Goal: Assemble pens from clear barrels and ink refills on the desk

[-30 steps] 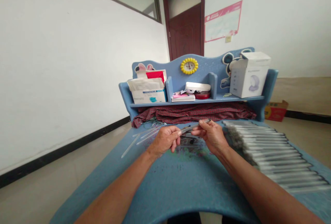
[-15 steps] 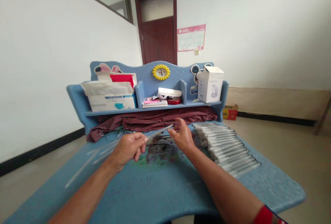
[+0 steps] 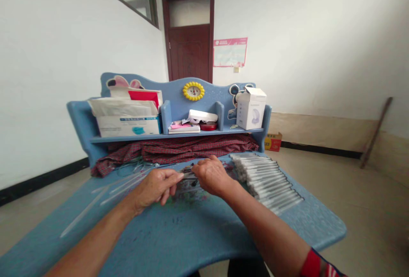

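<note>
My left hand (image 3: 159, 185) is closed in a pinch, thumb against finger, on the near end of a narrow clear plastic sleeve (image 3: 186, 175). To the right of it, my right hand (image 3: 211, 174) has its fingers curled down at the sleeve's far end; what they grip is hidden. Thin dark sticks (image 3: 193, 182) lie on the stained tabletop under and between both hands. Left of my left hand, several long clear sleeves (image 3: 84, 212) are spread out. A row of slim clear-wrapped sticks (image 3: 271, 177) with dark ends and grey fuzzy tips lies right of my right hand.
The blue table (image 3: 188, 234) has a raised shelf holding a mask box (image 3: 128, 125), booklets (image 3: 184, 128), a red round tin (image 3: 208, 127) and a white carton (image 3: 251, 111). A checked cloth (image 3: 179, 148) is bunched beneath the shelf. A yellow flower clock (image 3: 193, 91) hangs above.
My right hand has turned from spread fingers to curled ones and lowered toward the sleeve and the dark sticks. My left hand keeps its pinch. The view has shifted slightly to the right.
</note>
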The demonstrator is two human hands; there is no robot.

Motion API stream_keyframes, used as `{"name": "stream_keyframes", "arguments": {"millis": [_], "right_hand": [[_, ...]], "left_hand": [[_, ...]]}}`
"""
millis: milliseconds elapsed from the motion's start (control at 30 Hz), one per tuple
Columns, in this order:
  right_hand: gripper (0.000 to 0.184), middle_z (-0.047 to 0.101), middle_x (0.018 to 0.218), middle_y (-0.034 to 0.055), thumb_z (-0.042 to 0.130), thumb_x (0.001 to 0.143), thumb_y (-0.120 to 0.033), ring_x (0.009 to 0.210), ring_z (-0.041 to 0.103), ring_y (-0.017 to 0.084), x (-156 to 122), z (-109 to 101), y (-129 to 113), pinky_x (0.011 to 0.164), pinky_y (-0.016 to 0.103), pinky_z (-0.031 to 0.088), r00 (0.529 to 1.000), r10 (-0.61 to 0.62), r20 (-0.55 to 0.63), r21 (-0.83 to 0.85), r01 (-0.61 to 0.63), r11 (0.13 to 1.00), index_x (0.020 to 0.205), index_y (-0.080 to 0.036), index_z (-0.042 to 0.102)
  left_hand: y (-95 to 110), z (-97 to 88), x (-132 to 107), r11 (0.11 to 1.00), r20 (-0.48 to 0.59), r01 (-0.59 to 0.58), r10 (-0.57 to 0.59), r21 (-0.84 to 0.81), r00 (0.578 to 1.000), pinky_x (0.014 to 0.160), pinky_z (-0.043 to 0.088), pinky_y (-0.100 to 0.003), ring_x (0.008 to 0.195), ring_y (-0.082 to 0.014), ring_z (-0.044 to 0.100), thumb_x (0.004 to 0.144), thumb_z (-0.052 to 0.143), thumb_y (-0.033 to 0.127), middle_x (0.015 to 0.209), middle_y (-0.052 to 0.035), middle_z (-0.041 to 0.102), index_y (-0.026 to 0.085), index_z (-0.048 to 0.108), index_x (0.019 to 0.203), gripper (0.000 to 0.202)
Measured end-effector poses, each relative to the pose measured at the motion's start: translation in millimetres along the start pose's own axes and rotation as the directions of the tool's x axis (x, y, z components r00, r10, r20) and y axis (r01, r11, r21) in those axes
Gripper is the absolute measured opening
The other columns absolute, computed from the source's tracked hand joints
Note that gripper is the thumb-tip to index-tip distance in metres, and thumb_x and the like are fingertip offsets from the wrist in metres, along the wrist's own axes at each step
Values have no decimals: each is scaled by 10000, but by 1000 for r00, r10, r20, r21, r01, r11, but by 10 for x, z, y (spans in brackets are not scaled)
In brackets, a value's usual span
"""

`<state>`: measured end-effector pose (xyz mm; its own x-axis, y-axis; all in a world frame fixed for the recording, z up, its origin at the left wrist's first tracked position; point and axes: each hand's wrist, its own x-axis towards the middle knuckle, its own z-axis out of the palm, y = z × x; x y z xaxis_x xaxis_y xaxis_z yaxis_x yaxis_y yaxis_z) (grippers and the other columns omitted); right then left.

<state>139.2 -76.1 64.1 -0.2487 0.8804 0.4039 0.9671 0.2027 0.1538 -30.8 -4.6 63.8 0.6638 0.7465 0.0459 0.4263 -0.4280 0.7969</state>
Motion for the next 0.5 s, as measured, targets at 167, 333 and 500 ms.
{"name": "stream_keyframes", "arguments": {"millis": [167,333,500], "right_hand": [[218,678,869,95,480,763,-196,811,617,229,-90,-378,287,675,314,419,968,179,174,-95,-164,982,897,-219,650],[217,675,883,119,482,763,-185,850,617,249,-535,-516,839,688,317,430,902,360,240,-228,-308,924,863,-207,674],[225,681,836,138,480,762,-163,831,630,263,-957,-402,1242,670,319,435,842,449,298,-295,-366,883,867,-184,677]], "left_hand": [[-45,-127,5,1000,-138,-17,20,23,990,370,293,-180,298,-73,413,702,520,514,396,33,518,159,535,572,379],[-131,-247,3,999,-243,17,-4,52,970,370,323,-189,320,-89,454,640,579,450,475,32,559,153,572,677,299],[-159,-326,-23,993,-299,28,6,111,954,360,325,-195,313,-105,468,651,564,412,454,37,551,156,570,658,257]]}}
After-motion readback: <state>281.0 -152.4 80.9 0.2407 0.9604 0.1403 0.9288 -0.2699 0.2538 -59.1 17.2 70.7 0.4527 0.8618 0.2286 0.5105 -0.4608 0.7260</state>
